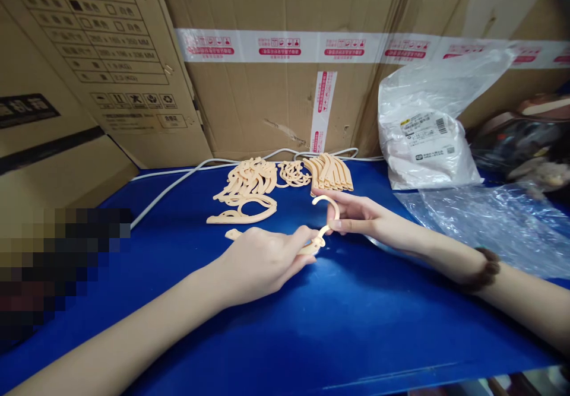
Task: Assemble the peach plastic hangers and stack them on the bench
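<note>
My left hand (262,259) is closed on a flat peach plastic piece (312,246) just above the blue table (338,325); one end of it sticks out behind the hand. My right hand (356,215) pinches a peach curved hook (328,205) whose lower end meets the piece in my left hand. Behind the hands lie piles of the same peach parts: flat ornate cut-outs (247,191), a small tangle of ringed pieces (294,174) and a row of curved hooks (332,173).
Big cardboard boxes (276,105) wall off the back and left. A white cable (178,182) runs along the table's far edge. A white plastic bag with a label (423,141) and clear wrapping (490,224) lie at the right. A blurred patch sits at the left.
</note>
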`<state>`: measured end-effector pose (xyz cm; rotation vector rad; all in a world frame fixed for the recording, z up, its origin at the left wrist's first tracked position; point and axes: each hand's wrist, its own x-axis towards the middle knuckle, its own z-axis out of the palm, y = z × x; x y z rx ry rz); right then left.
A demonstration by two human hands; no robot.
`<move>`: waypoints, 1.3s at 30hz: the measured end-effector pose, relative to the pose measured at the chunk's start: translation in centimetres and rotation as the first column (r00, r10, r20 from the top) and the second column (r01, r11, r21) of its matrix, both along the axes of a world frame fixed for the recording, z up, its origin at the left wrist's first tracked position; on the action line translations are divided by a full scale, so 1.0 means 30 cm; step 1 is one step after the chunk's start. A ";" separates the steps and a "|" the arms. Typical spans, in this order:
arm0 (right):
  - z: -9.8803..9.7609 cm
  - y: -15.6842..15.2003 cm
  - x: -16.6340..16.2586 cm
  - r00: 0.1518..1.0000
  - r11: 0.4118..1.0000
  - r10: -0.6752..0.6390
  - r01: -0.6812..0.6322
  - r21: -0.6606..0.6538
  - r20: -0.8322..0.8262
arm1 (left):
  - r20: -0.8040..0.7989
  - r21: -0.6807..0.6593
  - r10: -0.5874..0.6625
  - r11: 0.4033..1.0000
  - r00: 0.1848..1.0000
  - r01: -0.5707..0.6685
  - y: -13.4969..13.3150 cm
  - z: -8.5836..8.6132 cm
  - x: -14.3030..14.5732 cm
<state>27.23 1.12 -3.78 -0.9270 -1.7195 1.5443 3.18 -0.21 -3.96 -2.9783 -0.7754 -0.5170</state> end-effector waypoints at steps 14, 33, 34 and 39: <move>-0.019 -0.011 -0.027 0.986 0.990 -0.104 0.090 -0.106 -0.131 | 0.092 -0.213 0.053 0.976 0.994 -0.032 0.013 0.017 -0.011; 0.007 -0.020 -0.024 1.000 1.000 -0.009 0.009 -0.007 -0.004 | 0.139 0.013 -0.061 0.998 0.988 0.060 -0.013 0.003 -0.007; 0.009 -0.019 -0.022 1.000 1.000 -0.018 0.018 0.018 0.014 | 0.128 0.020 -0.056 0.998 0.990 0.054 -0.012 0.003 -0.008; 0.011 -0.020 -0.016 0.997 0.988 -0.044 0.034 0.150 0.065 | 0.096 0.017 -0.030 0.999 0.995 0.028 -0.004 0.001 -0.012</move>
